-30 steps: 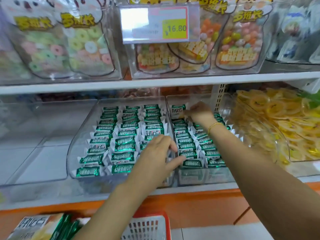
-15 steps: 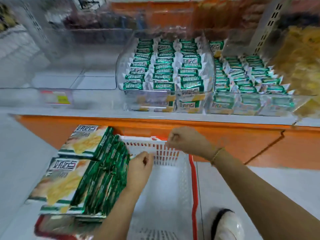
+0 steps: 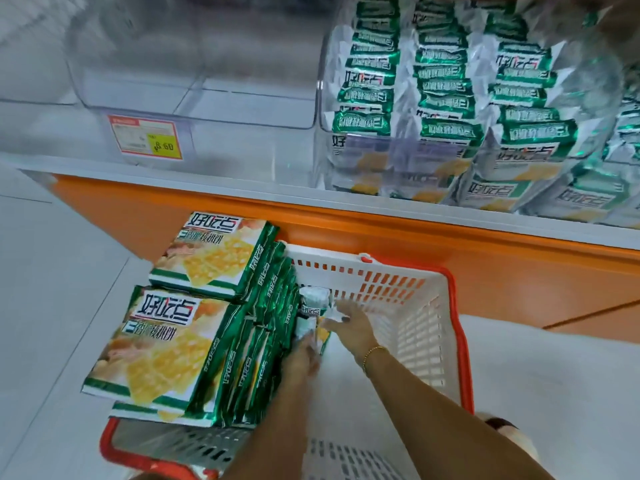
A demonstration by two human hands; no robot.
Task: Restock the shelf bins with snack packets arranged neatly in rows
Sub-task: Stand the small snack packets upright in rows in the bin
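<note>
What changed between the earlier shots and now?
Both hands came down from the shelf bins into the basket: left hand and right hand now reach the small packets beside the large packs; grip too blurred to tell. The binned rows look unchanged.
</note>
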